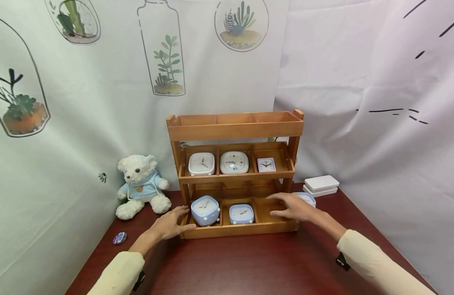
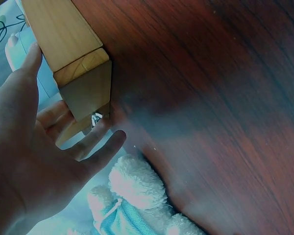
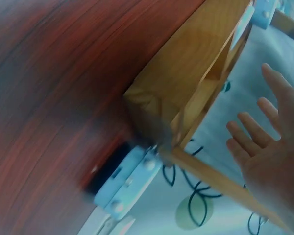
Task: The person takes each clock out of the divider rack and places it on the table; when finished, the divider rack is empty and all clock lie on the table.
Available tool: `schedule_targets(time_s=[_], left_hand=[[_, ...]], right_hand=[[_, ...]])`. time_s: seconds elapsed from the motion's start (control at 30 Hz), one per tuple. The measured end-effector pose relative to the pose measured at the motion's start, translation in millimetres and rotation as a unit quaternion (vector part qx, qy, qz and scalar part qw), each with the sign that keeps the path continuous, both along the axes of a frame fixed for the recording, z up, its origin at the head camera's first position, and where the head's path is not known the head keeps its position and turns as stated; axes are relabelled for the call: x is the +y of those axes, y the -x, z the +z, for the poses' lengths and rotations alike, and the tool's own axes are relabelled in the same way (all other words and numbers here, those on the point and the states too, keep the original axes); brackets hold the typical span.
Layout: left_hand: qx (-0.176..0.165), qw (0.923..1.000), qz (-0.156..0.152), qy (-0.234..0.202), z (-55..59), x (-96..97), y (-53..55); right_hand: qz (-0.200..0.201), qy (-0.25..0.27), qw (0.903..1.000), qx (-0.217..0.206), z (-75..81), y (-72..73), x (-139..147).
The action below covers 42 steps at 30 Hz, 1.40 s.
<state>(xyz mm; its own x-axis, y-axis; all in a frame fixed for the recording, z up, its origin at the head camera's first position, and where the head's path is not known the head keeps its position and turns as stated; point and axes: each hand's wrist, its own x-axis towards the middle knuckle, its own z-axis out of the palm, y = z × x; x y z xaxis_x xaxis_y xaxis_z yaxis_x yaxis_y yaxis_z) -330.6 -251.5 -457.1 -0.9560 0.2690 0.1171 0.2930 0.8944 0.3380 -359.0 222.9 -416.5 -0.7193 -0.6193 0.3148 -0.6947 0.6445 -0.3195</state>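
Observation:
A three-tier wooden shelf (image 1: 234,132) stands on the table. My left hand (image 1: 169,223) is at the left end of its bottom tier, fingers extended and thumb spread, close beside a tilted blue alarm clock (image 1: 205,207). In the left wrist view its thumb and fingers lie around the shelf's end board (image 2: 85,88), with nothing in the palm. My right hand (image 1: 293,205) hovers with spread fingers before the bottom tier's right compartment and holds nothing. A second blue clock (image 1: 241,214) sits in the middle compartment. Another blue clock (image 3: 130,181) stands on the table beyond the shelf's right end.
Two rounded white clocks, left (image 1: 201,164) and middle (image 1: 234,162), and a small square clock (image 1: 266,164) occupy the middle tier. A teddy bear (image 1: 142,186) sits at left, near a round blue-purple object (image 1: 119,238). Stacked white boxes (image 1: 321,185) lie at right.

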Motion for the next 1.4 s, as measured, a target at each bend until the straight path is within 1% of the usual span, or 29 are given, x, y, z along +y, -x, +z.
schedule_targets(time_s=[0.17, 0.27, 0.43, 0.6, 0.67, 0.77, 0.83, 0.97, 1.17, 1.4], left_hand=[[-0.003, 1.0, 0.001, -0.002, 1.4, -1.6, -0.8], [-0.002, 1.0, 0.001, -0.004, 1.1, -2.2, -0.7], [-0.004, 1.0, 0.0, -0.005, -1.8, -2.3, 0.0], [-0.013, 0.9999, 0.001, -0.001, -2.7, -1.5, -0.6], [-0.012, 0.9999, 0.002, -0.001, -2.5, -1.5, -0.5], [-0.006, 1.0, 0.001, -0.001, -2.6, -1.9, -0.2], [-0.006, 1.0, 0.0, -0.001, -2.7, -2.0, -0.3], [-0.009, 1.0, -0.004, 0.001, -2.7, -1.5, -0.7], [-0.006, 1.0, -0.002, -0.001, 1.3, 0.6, -1.4], [-0.008, 1.0, -0.003, 0.004, 5.4, 1.5, -0.8]], right_hand=[[0.031, 0.01, 0.9993, -0.016, -0.5, 3.2, -24], [0.04, 0.008, 0.9989, -0.023, -3.4, 4.7, -39], [0.041, -0.007, 0.9984, -0.039, -11.3, 6.7, -59], [0.029, -0.024, 0.9976, -0.057, -19.0, 11.0, -74], [0.026, -0.028, 0.9972, -0.065, -21.1, 12.7, -80], [0.031, -0.037, 0.9967, -0.066, -25.3, 15.5, -88], [0.032, -0.052, 0.9963, -0.061, -28.8, 17.0, -93], [0.022, -0.081, 0.9951, -0.052, -33.4, 18.0, -100], [0.004, -0.105, 0.9919, -0.072, -29.1, 18.1, -107], [0.006, -0.126, 0.9892, -0.075, -28.1, 26.3, -107]])
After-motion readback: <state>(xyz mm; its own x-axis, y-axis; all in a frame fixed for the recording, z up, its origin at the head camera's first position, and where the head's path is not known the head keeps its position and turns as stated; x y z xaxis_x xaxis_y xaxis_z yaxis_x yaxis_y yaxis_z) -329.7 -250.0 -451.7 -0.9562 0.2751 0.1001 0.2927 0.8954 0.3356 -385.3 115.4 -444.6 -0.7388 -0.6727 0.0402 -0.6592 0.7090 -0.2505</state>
